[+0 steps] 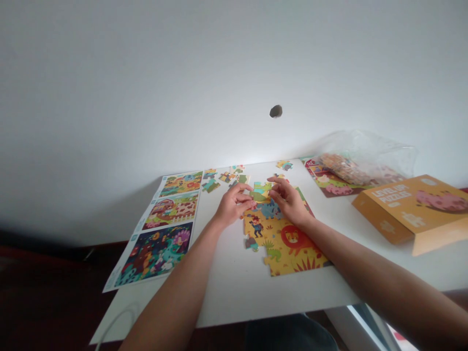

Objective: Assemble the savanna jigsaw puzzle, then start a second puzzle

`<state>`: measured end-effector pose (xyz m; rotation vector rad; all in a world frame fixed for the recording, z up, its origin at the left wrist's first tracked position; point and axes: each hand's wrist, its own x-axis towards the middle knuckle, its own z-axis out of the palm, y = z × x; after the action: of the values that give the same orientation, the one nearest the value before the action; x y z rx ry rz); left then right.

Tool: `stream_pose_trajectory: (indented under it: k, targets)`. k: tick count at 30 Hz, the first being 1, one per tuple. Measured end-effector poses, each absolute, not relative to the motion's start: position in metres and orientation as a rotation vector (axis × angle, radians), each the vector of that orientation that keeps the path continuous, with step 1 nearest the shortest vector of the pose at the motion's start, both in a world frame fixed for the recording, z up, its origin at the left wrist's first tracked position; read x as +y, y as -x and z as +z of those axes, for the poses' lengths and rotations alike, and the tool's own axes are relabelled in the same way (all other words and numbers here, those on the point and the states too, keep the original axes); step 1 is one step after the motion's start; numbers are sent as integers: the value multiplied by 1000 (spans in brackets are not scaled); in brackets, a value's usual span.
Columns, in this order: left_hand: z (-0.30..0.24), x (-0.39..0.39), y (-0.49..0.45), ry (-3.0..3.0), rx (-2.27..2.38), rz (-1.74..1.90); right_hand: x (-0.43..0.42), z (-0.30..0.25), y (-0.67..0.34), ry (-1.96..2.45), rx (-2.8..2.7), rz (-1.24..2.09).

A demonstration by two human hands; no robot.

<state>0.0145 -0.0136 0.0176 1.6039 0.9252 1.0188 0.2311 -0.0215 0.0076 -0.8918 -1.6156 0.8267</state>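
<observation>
A partly joined jigsaw puzzle [281, 243] lies on the white table, showing a red-maned lion, a blue elephant and a small figure in a hat on yellow ground. At its far edge is a green puzzle piece [260, 191], between my two hands. My left hand [235, 204] has its fingers bent in a pinch at the left side of that piece. From the right, my right hand [287, 199] grips its other side with thumb and fingers, the wrist over the puzzle's right part. My fingers partly hide where the piece meets the puzzle.
Loose puzzle pieces [227, 176] lie at the back, with another small cluster [284, 165] by the wall. A picture sheet [171, 214] with three scenes is on the left. To the right are a plastic bag of pieces [347, 165], a farm picture [325, 183] and a yellow box [413, 209].
</observation>
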Motion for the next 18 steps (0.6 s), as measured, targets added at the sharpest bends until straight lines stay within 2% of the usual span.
stream_pose_trajectory:
  k: [18]
  targets:
    - [18, -13, -15, -1656, 890, 1110, -17, 4, -234, 960, -1618, 809]
